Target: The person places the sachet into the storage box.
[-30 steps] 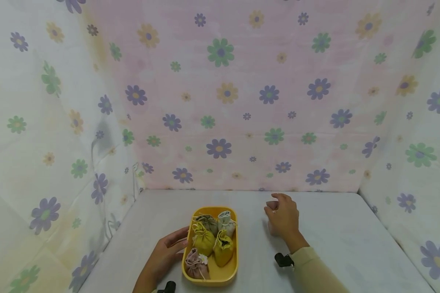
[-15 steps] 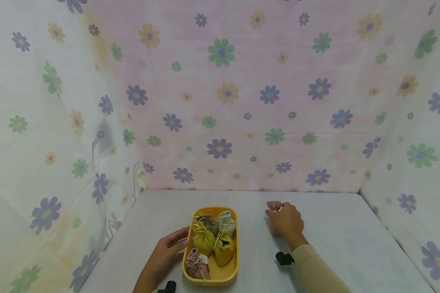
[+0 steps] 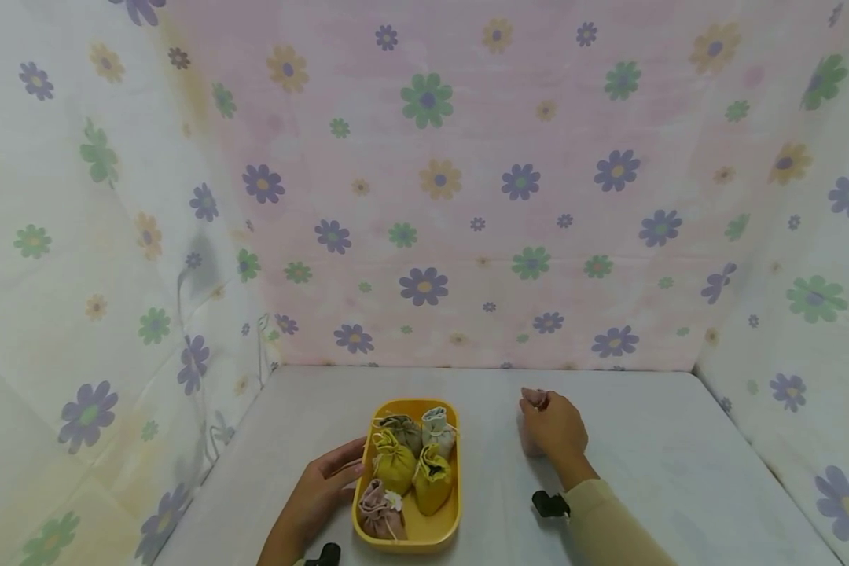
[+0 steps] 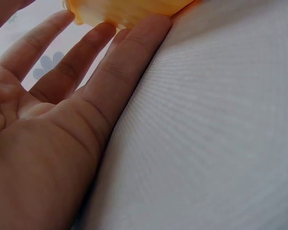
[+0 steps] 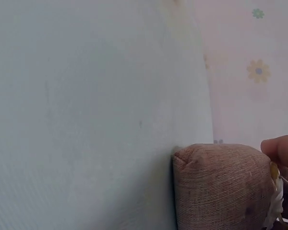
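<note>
My right hand (image 3: 557, 431) pinches the gathered neck of a dusty-pink drawstring pouch (image 5: 221, 187), which touches the table to the right of the tray. A white flower trim (image 5: 276, 203) shows at its neck in the right wrist view; in the head view the hand covers much of the pouch. At the yellow tray's (image 3: 455, 523) left side, my left hand (image 3: 320, 489) touches the wall with extended fingers. Inside the tray lie an olive-brown pouch (image 3: 401, 430), a pale pouch (image 3: 435, 428), two yellow-green pouches (image 3: 395, 469) and another dusty-pink pouch (image 3: 378, 511).
A white-covered table (image 3: 481, 487) carries everything. Flower-printed curtains (image 3: 424, 196) stand behind it and on both sides. The tray has bare floor (image 3: 424, 528) at its near right corner. Black wrist cameras (image 3: 550, 504) are strapped on both wrists.
My right hand has lowered its raised fingers and closed on the neck of the dusty-pink pouch, whose top is now mostly covered. The left hand and the tray have stayed put.
</note>
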`<control>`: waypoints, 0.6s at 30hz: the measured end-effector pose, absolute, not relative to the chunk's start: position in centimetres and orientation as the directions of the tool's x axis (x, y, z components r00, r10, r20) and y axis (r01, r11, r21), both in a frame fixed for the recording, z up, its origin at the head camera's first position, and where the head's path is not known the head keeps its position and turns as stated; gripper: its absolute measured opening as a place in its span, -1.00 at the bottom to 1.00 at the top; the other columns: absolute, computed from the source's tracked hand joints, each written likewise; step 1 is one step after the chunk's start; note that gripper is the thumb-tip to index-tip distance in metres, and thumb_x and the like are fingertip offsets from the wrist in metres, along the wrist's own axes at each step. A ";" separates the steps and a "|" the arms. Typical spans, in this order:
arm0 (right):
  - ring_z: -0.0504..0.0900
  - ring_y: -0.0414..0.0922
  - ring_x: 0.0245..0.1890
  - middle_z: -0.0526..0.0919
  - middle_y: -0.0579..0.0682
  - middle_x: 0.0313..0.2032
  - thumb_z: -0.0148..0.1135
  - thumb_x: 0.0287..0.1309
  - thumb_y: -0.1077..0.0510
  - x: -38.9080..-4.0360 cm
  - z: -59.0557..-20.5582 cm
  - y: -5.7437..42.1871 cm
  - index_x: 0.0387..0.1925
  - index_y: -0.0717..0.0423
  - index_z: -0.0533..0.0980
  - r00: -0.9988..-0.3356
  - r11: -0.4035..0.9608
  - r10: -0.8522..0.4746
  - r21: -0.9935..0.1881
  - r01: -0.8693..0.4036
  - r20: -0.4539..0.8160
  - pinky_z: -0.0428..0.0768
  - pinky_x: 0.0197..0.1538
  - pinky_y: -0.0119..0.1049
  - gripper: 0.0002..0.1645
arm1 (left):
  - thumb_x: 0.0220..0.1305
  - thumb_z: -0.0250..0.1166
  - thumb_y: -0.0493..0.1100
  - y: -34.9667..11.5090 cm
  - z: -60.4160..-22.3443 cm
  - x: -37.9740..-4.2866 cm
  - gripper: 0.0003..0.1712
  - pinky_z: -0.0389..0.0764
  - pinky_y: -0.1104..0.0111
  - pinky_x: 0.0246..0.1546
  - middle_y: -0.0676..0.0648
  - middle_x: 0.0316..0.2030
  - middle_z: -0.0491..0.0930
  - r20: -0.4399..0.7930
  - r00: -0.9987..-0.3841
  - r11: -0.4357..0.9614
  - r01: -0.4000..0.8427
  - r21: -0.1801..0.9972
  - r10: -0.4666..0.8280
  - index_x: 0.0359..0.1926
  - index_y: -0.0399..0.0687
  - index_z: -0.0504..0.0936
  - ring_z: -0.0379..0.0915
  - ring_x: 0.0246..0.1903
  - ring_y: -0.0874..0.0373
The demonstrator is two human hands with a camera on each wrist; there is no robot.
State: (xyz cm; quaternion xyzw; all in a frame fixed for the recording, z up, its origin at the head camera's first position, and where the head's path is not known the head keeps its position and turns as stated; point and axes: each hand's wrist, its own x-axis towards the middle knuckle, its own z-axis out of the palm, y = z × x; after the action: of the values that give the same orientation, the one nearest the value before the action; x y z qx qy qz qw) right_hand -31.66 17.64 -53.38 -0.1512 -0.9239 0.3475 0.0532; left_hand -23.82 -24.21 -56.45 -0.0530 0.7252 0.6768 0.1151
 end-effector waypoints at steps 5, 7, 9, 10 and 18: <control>0.69 0.14 0.03 0.77 0.09 -0.02 0.26 0.29 -0.29 -30.8 -53.4 17.6 0.01 0.06 0.69 -0.943 0.624 0.328 -0.761 0.177 0.049 0.65 -0.03 0.08 -0.43 | 0.21 0.49 0.19 -24.4 -56.5 -23.6 -0.17 0.76 0.12 0.02 -0.17 0.39 0.50 -0.239 -0.968 0.069 -0.235 0.970 0.071 0.44 0.05 0.50 0.55 0.26 -0.01; 0.69 0.15 0.04 0.77 0.12 -0.01 0.29 0.29 -0.27 -30.5 -53.4 17.6 0.06 0.09 0.69 -0.941 0.593 0.329 -0.793 0.139 0.081 0.65 0.01 0.10 -0.42 | 0.21 0.49 0.20 -24.4 -56.5 -23.6 -0.16 0.76 0.12 0.03 -0.17 0.39 0.49 -0.241 -0.968 0.070 -0.236 0.969 0.071 0.44 0.05 0.50 0.55 0.27 -0.01; 0.69 0.15 0.05 0.77 0.15 0.02 0.32 0.29 -0.23 -30.2 -53.3 17.7 0.11 0.12 0.68 -0.936 0.571 0.333 -0.814 0.104 0.114 0.65 0.06 0.11 -0.41 | 0.20 0.49 0.21 -24.4 -56.5 -23.7 -0.16 0.76 0.12 0.03 -0.16 0.39 0.50 -0.241 -0.968 0.071 -0.236 0.969 0.070 0.44 0.06 0.50 0.55 0.26 0.00; 0.70 0.14 0.05 0.77 0.16 0.02 0.33 0.29 -0.21 -30.0 -53.2 17.7 0.12 0.13 0.68 -0.933 0.563 0.334 -0.822 0.082 0.135 0.66 0.07 0.11 -0.42 | 0.19 0.49 0.21 -24.5 -56.5 -23.7 -0.16 0.76 0.12 0.03 -0.16 0.39 0.50 -0.241 -0.968 0.071 -0.236 0.969 0.070 0.44 0.07 0.50 0.55 0.26 0.00; 0.77 0.13 -0.05 0.79 0.20 -0.03 0.42 0.27 -0.07 -28.6 -53.7 17.9 0.03 0.20 0.71 -0.887 0.568 0.362 -0.823 -0.035 0.287 0.71 0.04 0.10 -0.53 | 0.17 0.50 0.22 -24.2 -56.6 -23.9 -0.15 0.76 0.12 0.02 -0.15 0.38 0.51 -0.239 -0.969 0.068 -0.234 0.970 0.066 0.43 0.08 0.51 0.57 0.24 0.01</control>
State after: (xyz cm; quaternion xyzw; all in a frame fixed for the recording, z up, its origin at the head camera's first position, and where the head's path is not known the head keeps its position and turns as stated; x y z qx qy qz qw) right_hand -28.60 17.90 -53.71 -0.0953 -0.8581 0.4551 0.2179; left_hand -23.85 -24.16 -56.55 -0.0582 0.7222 0.6803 0.1104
